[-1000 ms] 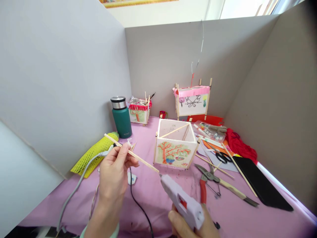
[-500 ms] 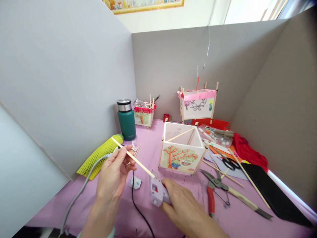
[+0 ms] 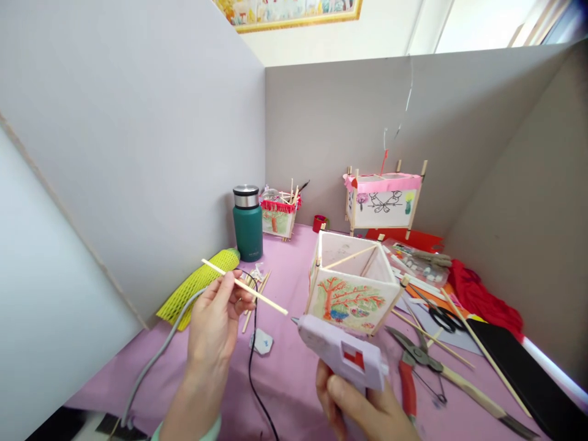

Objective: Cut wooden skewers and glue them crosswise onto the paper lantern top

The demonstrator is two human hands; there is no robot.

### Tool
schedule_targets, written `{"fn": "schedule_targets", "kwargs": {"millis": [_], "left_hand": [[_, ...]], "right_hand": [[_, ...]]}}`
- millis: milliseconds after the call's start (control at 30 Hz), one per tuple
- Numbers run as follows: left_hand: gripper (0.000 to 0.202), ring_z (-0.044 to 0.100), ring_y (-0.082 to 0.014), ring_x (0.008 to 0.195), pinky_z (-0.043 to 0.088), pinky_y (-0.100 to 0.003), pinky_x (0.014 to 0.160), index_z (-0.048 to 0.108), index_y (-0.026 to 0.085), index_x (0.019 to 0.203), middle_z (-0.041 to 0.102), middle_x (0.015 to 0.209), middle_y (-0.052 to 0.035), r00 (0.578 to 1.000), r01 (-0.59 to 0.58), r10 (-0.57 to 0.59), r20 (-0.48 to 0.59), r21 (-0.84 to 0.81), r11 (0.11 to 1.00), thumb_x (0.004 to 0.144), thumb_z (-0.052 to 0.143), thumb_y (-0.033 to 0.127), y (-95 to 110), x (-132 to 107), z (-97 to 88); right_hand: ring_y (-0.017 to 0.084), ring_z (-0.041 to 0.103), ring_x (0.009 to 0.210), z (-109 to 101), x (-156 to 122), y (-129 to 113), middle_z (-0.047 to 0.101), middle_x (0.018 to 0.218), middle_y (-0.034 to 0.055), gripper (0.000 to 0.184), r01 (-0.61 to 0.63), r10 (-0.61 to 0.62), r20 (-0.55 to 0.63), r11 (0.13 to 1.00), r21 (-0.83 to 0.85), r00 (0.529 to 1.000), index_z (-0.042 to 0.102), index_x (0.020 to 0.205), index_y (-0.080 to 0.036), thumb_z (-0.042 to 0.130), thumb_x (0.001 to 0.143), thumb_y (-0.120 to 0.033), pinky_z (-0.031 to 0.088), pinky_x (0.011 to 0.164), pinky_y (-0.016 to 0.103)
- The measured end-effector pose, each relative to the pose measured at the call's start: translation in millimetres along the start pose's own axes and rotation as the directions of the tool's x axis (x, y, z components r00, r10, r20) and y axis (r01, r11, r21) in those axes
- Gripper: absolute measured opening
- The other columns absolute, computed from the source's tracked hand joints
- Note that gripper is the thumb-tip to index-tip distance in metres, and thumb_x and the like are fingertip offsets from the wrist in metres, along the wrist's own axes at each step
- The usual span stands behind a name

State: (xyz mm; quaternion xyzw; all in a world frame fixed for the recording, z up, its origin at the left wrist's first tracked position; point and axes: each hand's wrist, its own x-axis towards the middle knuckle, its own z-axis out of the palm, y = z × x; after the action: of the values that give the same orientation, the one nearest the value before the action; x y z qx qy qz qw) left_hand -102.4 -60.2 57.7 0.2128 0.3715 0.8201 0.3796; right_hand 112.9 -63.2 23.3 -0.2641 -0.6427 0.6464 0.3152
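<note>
Between the thumb and fingers of my left hand (image 3: 218,321) is a thin pale wooden stick (image 3: 264,298), slanting down to the right. My right hand (image 3: 356,401) grips a lilac hot glue gun (image 3: 328,343) by its handle. The gun's nozzle points left, close to the stick's lower end, with a small gap that is hard to judge. Just behind the gun stands a square lantern frame (image 3: 351,300) with white panels, wooden corner posts and a drawn orange tree; a stick lies across its open top.
Pruning shears (image 3: 420,355), black scissors (image 3: 443,317) and loose sticks lie on the right, near red cloth (image 3: 482,300). A green bottle (image 3: 248,226) stands at the back left beside a small decorated box (image 3: 278,217). A pink-trimmed lantern (image 3: 386,199) stands behind. A black cord (image 3: 252,373) crosses the front.
The glue gun has turned from pointing away under the stick to pointing left, its nozzle now by the stick's end. The stick is still in my left hand. The view has shifted slightly left.
</note>
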Motion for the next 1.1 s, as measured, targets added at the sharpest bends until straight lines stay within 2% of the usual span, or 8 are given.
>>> {"fn": "schedule_targets", "kwargs": {"millis": [233, 467, 667, 800, 900, 967, 1033, 1100], "left_hand": [[0.019, 0.056, -0.0074, 0.05, 0.05, -0.018, 0.049, 0.064, 0.013, 0.08, 0.062, 0.062, 0.0018, 1.0, 0.028, -0.028, 0.001, 0.024, 0.999, 0.072, 0.074, 0.027, -5, -2, 5.0], [0.022, 0.056, -0.0079, 0.049, 0.05, -0.019, 0.048, 0.063, 0.013, 0.08, 0.062, 0.062, 0.0017, 0.999, 0.04, -0.04, -0.012, 0.039, 0.998, 0.071, 0.075, 0.03, -4, -5, 8.7], [0.023, 0.056, -0.0082, 0.05, 0.05, -0.019, 0.047, 0.064, 0.013, 0.084, 0.062, 0.061, 0.0018, 1.0, 0.022, -0.022, -0.001, 0.037, 0.999, 0.072, 0.074, 0.029, -4, -5, 7.2], [0.02, 0.056, -0.0079, 0.051, 0.05, -0.018, 0.048, 0.064, 0.013, 0.08, 0.062, 0.062, 0.002, 1.0, 0.005, -0.005, -0.012, 0.033, 0.999, 0.072, 0.075, 0.029, -4, -6, 5.6], [0.019, 0.056, -0.008, 0.051, 0.05, -0.019, 0.047, 0.065, 0.013, 0.08, 0.063, 0.062, 0.0016, 1.0, 0.015, -0.015, -0.004, 0.023, 1.0, 0.071, 0.075, 0.027, -4, -4, 4.7], [0.018, 0.056, -0.0081, 0.05, 0.05, -0.019, 0.047, 0.065, 0.013, 0.079, 0.062, 0.061, 0.0012, 0.999, 0.032, -0.032, 0.008, 0.009, 0.999, 0.071, 0.075, 0.026, -4, -2, 4.2], [0.017, 0.055, -0.0081, 0.049, 0.05, -0.018, 0.046, 0.065, 0.013, 0.077, 0.062, 0.06, 0.0008, 0.999, 0.05, -0.05, 0.013, -0.006, 0.999, 0.071, 0.075, 0.025, -2, 0, 3.8], [0.015, 0.054, -0.0076, 0.049, 0.049, -0.018, 0.046, 0.066, 0.012, 0.077, 0.061, 0.059, 0.0007, 0.999, 0.048, -0.048, 0.017, -0.013, 0.999, 0.071, 0.075, 0.024, 3, 1, 3.7]], "right_hand": [[0.01, 0.043, 0.047, 5, -5, 5, 0.05, 0.056, -0.0024, 0.044, -0.031, 0.031, -0.109, 1.0, 0.002, 0.994, 0.052, 0.075, -0.018, 0.053, 0.081, -0.061, 0.035, 0.049, 0.024], [0.01, 0.045, 0.048, 3, -5, 9, 0.049, 0.059, -0.0024, 0.041, -0.024, 0.025, -0.124, 1.0, 0.005, 0.992, 0.05, 0.073, -0.018, 0.052, 0.084, -0.058, 0.035, 0.048, 0.024], [0.009, 0.045, 0.047, 3, -3, 2, 0.048, 0.058, -0.0025, 0.041, 0.005, -0.004, -0.049, 1.0, 0.017, 0.999, 0.049, 0.07, -0.017, 0.05, 0.087, -0.055, 0.034, 0.046, 0.023], [0.01, 0.045, 0.047, 3, -2, 2, 0.048, 0.056, -0.0025, 0.041, 0.009, -0.01, -0.053, 1.0, -0.018, 0.999, 0.049, 0.069, -0.018, 0.049, 0.087, -0.055, 0.034, 0.047, 0.024], [0.012, 0.046, 0.051, 4, -3, 2, 0.049, 0.058, -0.0023, 0.039, -0.037, 0.023, -0.112, 0.991, -0.128, 0.993, 0.05, 0.072, -0.018, 0.048, 0.087, -0.054, 0.037, 0.052, 0.026], [0.013, 0.047, 0.055, 3, -1, -1, 0.05, 0.061, -0.0021, 0.035, -0.064, 0.031, -0.12, 0.959, -0.278, 0.992, 0.05, 0.075, -0.019, 0.046, 0.089, -0.051, 0.037, 0.056, 0.026], [0.014, 0.048, 0.06, 1, 6, -3, 0.052, 0.065, -0.0011, 0.031, -0.054, 0.009, -0.095, 0.873, -0.485, 0.995, 0.05, 0.075, -0.019, 0.047, 0.089, -0.046, 0.035, 0.058, 0.027], [0.015, 0.05, 0.064, -1, 16, -3, 0.057, 0.07, 0.0001, 0.025, -0.048, -0.007, -0.079, 0.747, -0.664, 0.997, 0.05, 0.076, -0.019, 0.05, 0.087, -0.041, 0.032, 0.059, 0.027]]}}
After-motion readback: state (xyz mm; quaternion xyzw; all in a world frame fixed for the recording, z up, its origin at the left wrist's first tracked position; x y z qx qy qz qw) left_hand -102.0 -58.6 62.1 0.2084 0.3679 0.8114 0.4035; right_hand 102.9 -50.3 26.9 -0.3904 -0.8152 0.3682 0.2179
